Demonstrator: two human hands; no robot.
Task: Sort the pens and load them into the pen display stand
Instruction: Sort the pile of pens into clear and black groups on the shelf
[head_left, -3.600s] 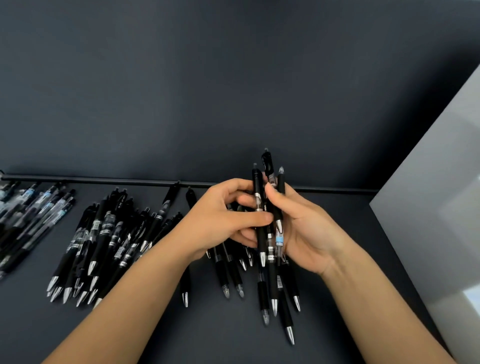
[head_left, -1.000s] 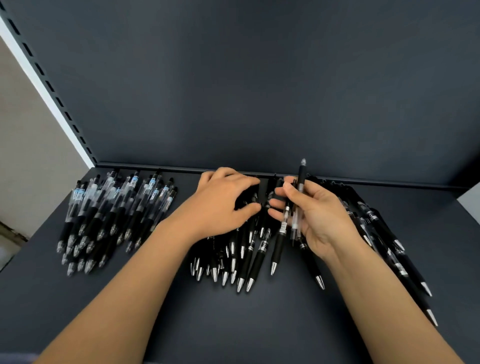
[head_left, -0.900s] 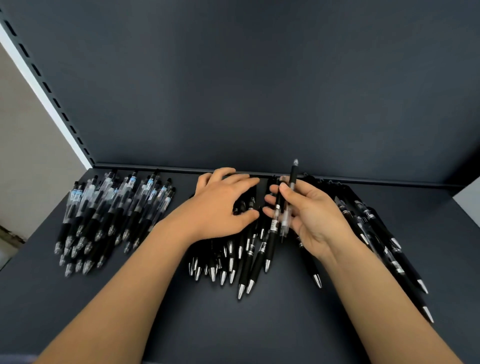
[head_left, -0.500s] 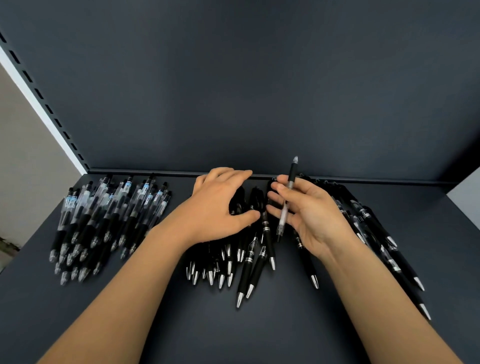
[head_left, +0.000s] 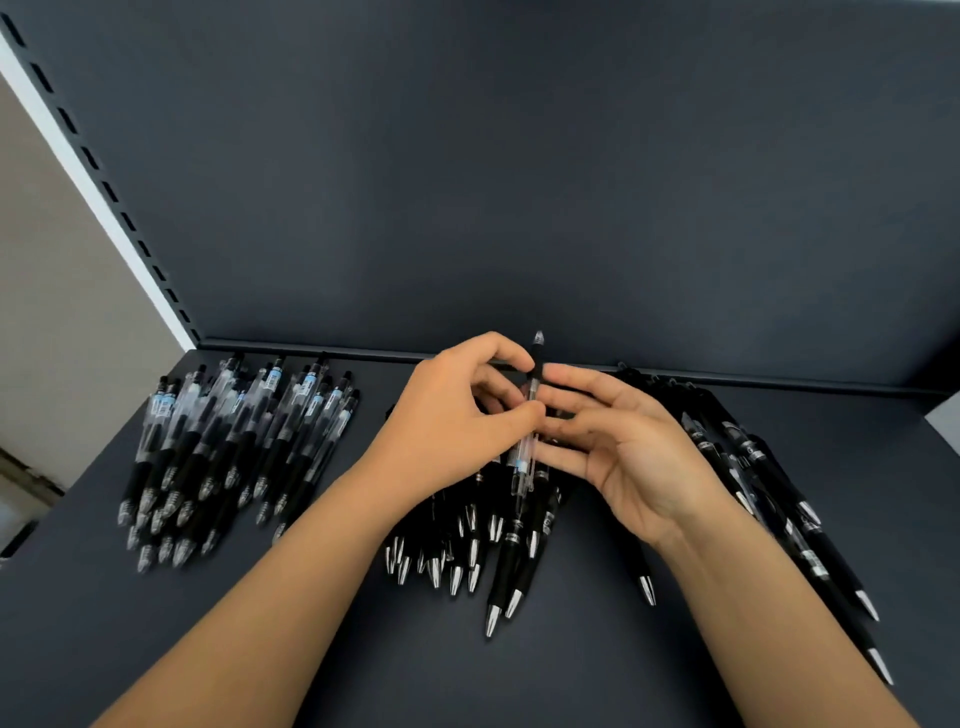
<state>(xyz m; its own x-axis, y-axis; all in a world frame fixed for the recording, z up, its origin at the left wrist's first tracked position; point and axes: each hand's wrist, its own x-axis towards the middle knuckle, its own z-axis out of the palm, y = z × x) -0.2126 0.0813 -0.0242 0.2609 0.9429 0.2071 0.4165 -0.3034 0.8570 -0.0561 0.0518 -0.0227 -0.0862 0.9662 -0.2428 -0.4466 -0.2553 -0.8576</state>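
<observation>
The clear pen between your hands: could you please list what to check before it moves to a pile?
1. Grip: left hand pinches the clear pen: ok.
2. Release: right hand has straight fingers and holds nothing: ok.
3. Matching pile found: clear-barrelled pile lies to the left on the shelf: ok.
4. Piles kept separate: black pile under the hands sits apart from the clear-barrelled pile: ok.
5. Tip direction matches the pile: the pen's ends are too blurred: cannot tell.

Middle pen pile (head_left: 511, 564) tops under hands (head_left: 452, 421); right pile (head_left: 753, 452) partly behind forearm (head_left: 753, 597); left pile (head_left: 234, 441) blurred.
</observation>
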